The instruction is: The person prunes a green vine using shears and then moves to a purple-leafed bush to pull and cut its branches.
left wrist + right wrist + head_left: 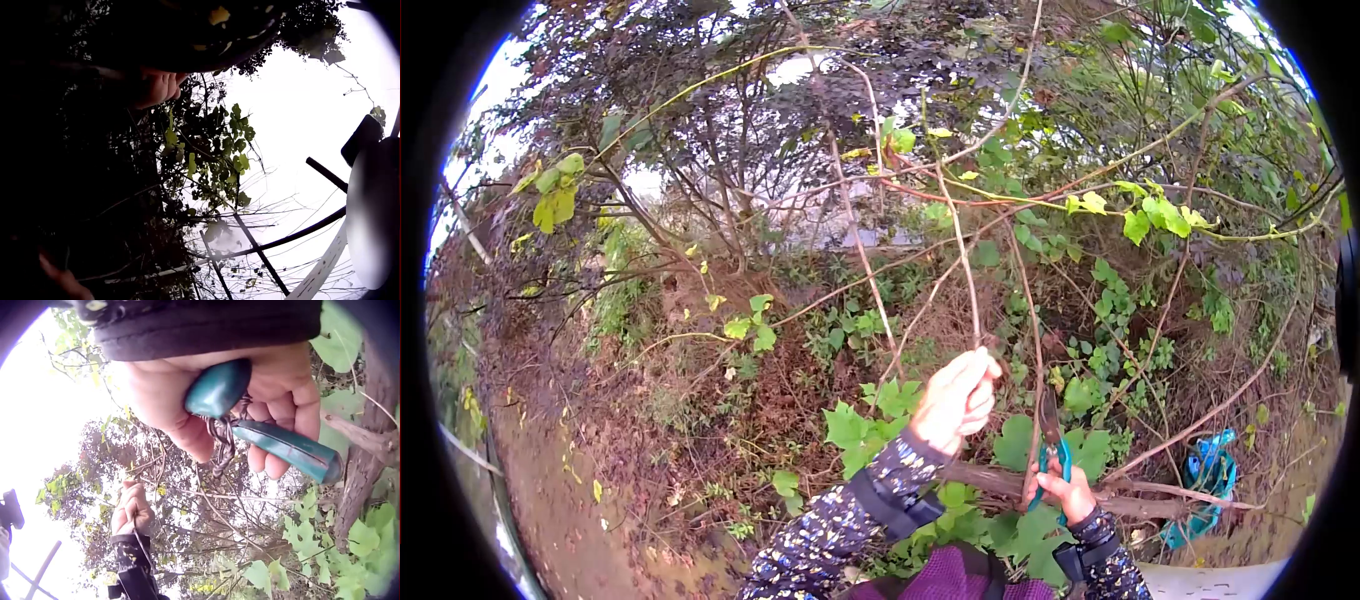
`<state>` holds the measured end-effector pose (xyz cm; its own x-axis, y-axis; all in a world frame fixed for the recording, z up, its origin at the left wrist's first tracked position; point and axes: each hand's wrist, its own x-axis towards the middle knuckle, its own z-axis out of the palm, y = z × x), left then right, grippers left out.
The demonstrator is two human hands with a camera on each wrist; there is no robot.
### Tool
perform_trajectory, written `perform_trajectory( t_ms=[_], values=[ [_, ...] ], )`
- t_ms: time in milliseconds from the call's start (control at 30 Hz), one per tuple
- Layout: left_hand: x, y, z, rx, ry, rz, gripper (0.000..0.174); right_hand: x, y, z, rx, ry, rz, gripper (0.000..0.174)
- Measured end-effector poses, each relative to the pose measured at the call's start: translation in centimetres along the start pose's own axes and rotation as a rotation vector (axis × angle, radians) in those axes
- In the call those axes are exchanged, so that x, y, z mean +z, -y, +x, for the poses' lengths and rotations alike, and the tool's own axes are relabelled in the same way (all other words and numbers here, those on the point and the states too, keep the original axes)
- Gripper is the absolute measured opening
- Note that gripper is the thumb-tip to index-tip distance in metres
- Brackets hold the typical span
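Observation:
My left hand (pixel 958 400) is raised near the middle of the head view, its curled fingers gripping the lower end of a thin bare stem (pixel 967 260). That stem runs upward into the tangle of vines. Lower and to the right, my right hand (pixel 1068 492) holds pruning shears (pixel 1051 440) with teal handles, blades pointing up beside an upright brown stem (pixel 1038 350). In the right wrist view both teal handles (pixel 284 449) lie within the curled right hand (pixel 281 381), a twisted dark cord between them. The left wrist view is mostly dark, with some fingers (pixel 161 87) near its top.
A thick brown branch (pixel 990 478) crosses behind the right hand. Broad green leaves (pixel 855 432) grow around both hands. Long vines (pixel 1020 205) arch across above. A bright blue bag (pixel 1212 470) lies at the lower right, near a pale edge (pixel 1215 580).

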<state>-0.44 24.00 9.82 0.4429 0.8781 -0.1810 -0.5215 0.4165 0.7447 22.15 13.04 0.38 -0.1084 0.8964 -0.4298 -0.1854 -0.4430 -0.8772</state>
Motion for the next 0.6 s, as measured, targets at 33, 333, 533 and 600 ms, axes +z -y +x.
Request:
perform_trajectory(
  t_ms=[33, 333, 533, 600],
  values=[
    [-1.4, -0.6, -2.0, -0.001, -0.001, 0.022, 0.025, 0.4, 0.0, 1.0, -0.028, 0.037, -0.042, 0.032],
    [-3.5, -5.7, -16.3, 0.028, -0.104, 0.165, 0.024, 8.7, 6.8, 6.6, -0.347, 0.299, -0.160, 0.034],
    [-0.5, -6.1, -19.8, 0.153, -0.144, 0.153, 0.027, 11.5, 10.8, 6.0, -0.467, 0.321, -0.120, 0.035],
    [-0.4, -6.8, -19.6, 0.136, -0.123, 0.178, 0.027, 12.2, 12.6, 5.8, -0.454, 0.308, -0.122, 0.037]
  ],
)
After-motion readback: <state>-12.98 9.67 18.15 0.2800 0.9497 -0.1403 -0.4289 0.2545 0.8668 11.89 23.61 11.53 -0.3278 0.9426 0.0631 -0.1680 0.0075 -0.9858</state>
